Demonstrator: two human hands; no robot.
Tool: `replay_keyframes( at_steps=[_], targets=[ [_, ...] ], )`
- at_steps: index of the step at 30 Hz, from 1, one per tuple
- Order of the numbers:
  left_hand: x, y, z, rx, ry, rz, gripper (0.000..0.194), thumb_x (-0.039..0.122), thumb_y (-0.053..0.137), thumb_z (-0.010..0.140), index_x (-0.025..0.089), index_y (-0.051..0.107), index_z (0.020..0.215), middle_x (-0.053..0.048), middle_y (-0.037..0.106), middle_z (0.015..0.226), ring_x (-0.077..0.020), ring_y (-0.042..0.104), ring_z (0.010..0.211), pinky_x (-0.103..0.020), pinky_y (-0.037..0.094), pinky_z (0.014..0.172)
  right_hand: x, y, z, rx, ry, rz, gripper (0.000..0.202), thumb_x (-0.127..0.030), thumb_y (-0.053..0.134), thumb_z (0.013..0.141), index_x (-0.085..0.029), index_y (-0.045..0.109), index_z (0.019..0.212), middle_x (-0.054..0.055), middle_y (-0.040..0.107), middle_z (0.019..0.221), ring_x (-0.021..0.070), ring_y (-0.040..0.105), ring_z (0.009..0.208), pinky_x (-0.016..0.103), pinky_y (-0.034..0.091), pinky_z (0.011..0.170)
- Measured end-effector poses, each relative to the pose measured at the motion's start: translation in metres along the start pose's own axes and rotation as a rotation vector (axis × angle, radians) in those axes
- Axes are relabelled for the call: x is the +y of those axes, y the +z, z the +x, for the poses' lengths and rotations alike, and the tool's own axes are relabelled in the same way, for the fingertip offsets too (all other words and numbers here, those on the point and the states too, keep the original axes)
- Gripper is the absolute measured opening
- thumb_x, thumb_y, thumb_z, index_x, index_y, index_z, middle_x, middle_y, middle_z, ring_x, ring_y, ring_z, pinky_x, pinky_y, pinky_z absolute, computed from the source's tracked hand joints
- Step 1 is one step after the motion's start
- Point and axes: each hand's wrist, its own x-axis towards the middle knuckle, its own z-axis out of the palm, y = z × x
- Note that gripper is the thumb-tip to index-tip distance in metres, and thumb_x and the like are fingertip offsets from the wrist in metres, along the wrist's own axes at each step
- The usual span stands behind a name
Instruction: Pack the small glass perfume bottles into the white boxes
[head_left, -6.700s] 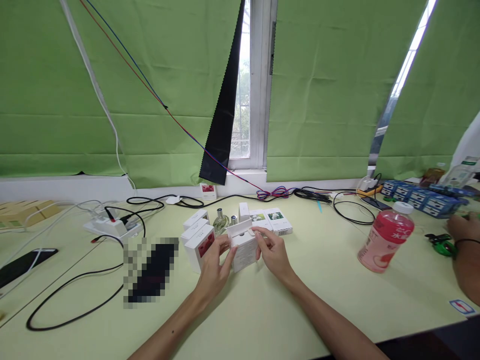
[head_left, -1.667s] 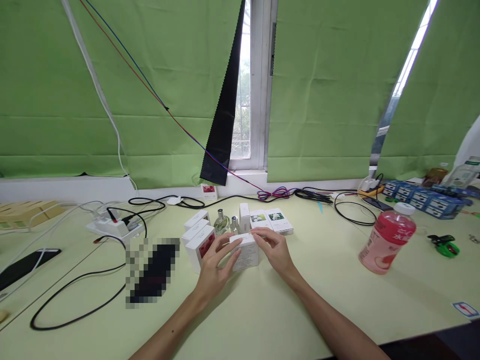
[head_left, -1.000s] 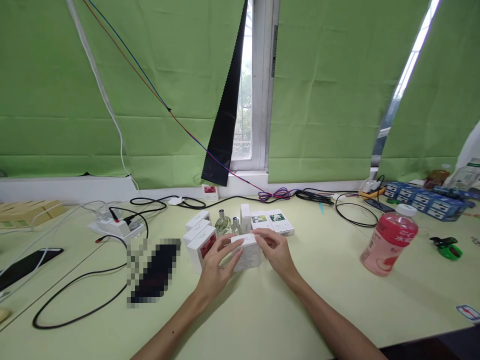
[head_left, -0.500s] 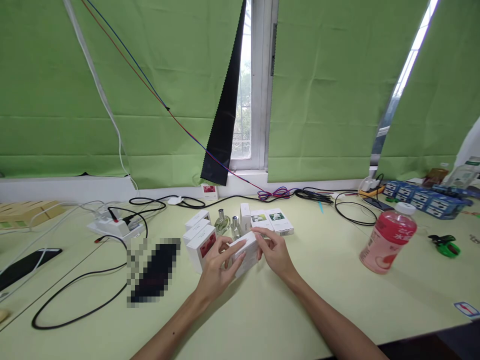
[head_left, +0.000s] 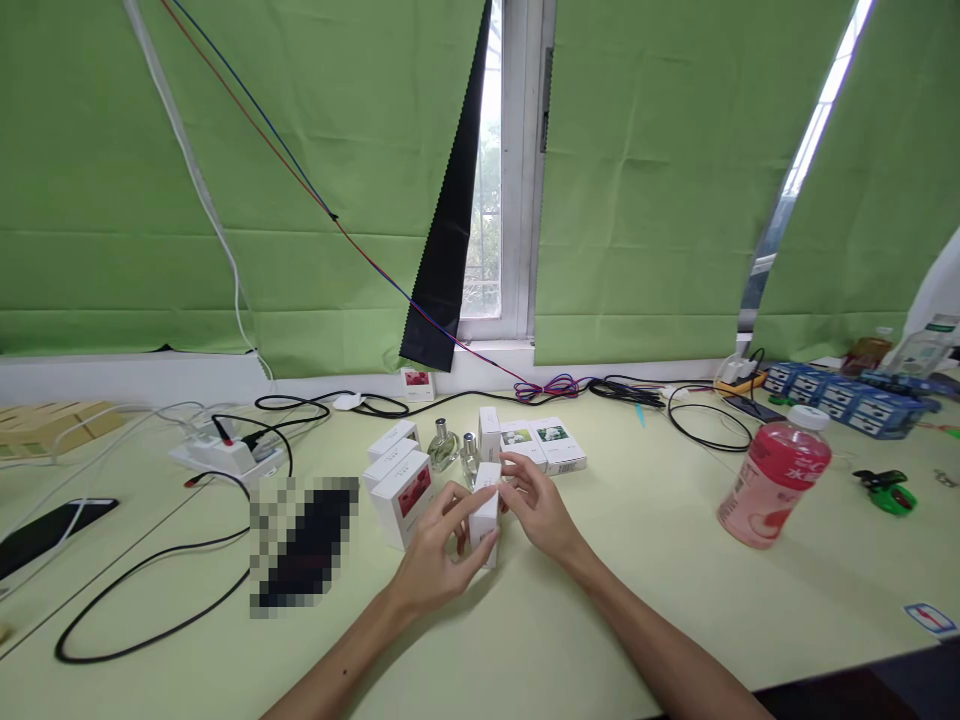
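A small white perfume box (head_left: pixel 486 505) stands upright on the table in front of me. My left hand (head_left: pixel 442 548) grips it, with fingers over its top and left side and the thumb at its near edge. At the box's far right edge, my right hand (head_left: pixel 547 512) has its thumb and curled fingertips on it; some fingers are hidden. Just behind stand two glass perfume bottles, one round (head_left: pixel 443 446) and one slim (head_left: pixel 469 458). Left of the hands are several white boxes with a red picture (head_left: pixel 401 498). Another white box (head_left: pixel 489 434) stands behind, beside flat flower-picture boxes (head_left: pixel 556 445).
A pink drink bottle (head_left: pixel 776 480) and green-handled scissors (head_left: pixel 889 492) are on the right. Blue boxes (head_left: pixel 851 400) line the far right. A power strip (head_left: pixel 229 455), black cables (head_left: pixel 150 630), a phone (head_left: pixel 52 530) and a blurred dark object (head_left: pixel 307 545) are left.
The held box has turned from a slant to stand with its narrow side toward me. Both hands have shifted slightly with it, and my right fingers have curled in at its far edge.
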Motion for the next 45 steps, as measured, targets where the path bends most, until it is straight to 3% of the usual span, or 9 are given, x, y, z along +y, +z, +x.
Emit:
replay_keyframes(
  at_steps=[8,13,16,20,26,36,41,45],
  targets=[
    [-0.006,0.001,-0.001,-0.084,-0.079,-0.029,0.052,0.027,0.066,0.089,0.033,0.049,0.139,-0.005,0.052,0.109,-0.0184,0.061,0.096,-0.03,0.061,0.073,0.003,0.0,0.002,0.02,-0.005,0.004,0.038,-0.045,0.064,0.09,-0.021,0.059,0.118,0.01,0.065,0.111,0.0186,0.066,0.087,0.035,0.058,0.078],
    [-0.013,0.007,-0.004,-0.094,-0.197,-0.073,0.057,0.034,0.068,0.089,0.037,0.044,0.141,-0.005,0.048,0.121,-0.0165,0.064,0.091,-0.035,0.063,0.078,0.001,-0.001,0.002,-0.009,-0.029,-0.047,0.039,-0.048,0.059,0.093,-0.021,0.061,0.122,0.013,0.067,0.122,0.0231,0.065,0.105,0.037,0.057,0.086],
    [-0.015,0.01,-0.004,-0.08,-0.254,-0.104,0.063,0.036,0.07,0.088,0.039,0.04,0.143,-0.004,0.047,0.123,-0.0164,0.064,0.092,-0.036,0.064,0.079,-0.004,-0.002,0.0,-0.048,-0.052,-0.117,0.048,-0.048,0.06,0.092,-0.022,0.058,0.132,0.012,0.065,0.129,0.0238,0.063,0.11,0.037,0.055,0.09],
    [-0.015,0.011,-0.003,-0.057,-0.292,-0.151,0.069,0.037,0.071,0.086,0.04,0.034,0.144,-0.005,0.048,0.121,-0.0175,0.064,0.094,-0.037,0.064,0.078,-0.01,-0.002,-0.005,-0.097,-0.05,-0.235,0.071,-0.045,0.073,0.081,-0.022,0.05,0.143,0.012,0.059,0.136,0.0255,0.06,0.112,0.04,0.053,0.094],
    [-0.019,0.013,-0.005,-0.07,-0.291,-0.236,0.08,0.033,0.073,0.084,0.041,0.023,0.147,-0.005,0.049,0.122,-0.019,0.064,0.099,-0.044,0.062,0.088,-0.012,0.001,-0.009,-0.1,-0.009,-0.367,0.092,-0.045,0.082,0.072,-0.024,0.041,0.152,0.012,0.052,0.144,0.0309,0.05,0.131,0.047,0.042,0.11],
    [-0.018,0.018,-0.008,-0.158,-0.355,-0.295,0.079,0.028,0.067,0.087,0.035,0.02,0.151,-0.01,0.05,0.136,-0.0245,0.062,0.12,-0.051,0.053,0.107,-0.014,-0.006,-0.002,0.096,-0.13,-0.388,0.047,-0.028,0.066,0.084,-0.018,0.057,0.13,0.011,0.071,0.121,0.0258,0.068,0.107,0.039,0.053,0.094],
    [-0.018,0.019,-0.012,-0.221,-0.371,-0.282,0.073,0.028,0.064,0.09,0.032,0.024,0.151,-0.012,0.047,0.146,-0.0266,0.057,0.131,-0.051,0.049,0.111,-0.006,-0.018,0.003,0.144,-0.198,-0.438,0.039,-0.03,0.064,0.088,-0.021,0.063,0.126,0.012,0.069,0.126,0.028,0.064,0.116,0.044,0.05,0.1],
    [-0.02,0.019,-0.013,-0.234,-0.39,-0.225,0.065,0.029,0.061,0.092,0.03,0.03,0.15,-0.013,0.053,0.142,-0.027,0.059,0.128,-0.052,0.05,0.109,0.0,-0.03,0.008,0.137,-0.284,-0.483,0.037,-0.028,0.062,0.09,-0.02,0.066,0.126,0.013,0.07,0.124,0.029,0.064,0.115,0.047,0.049,0.102]
  ],
)
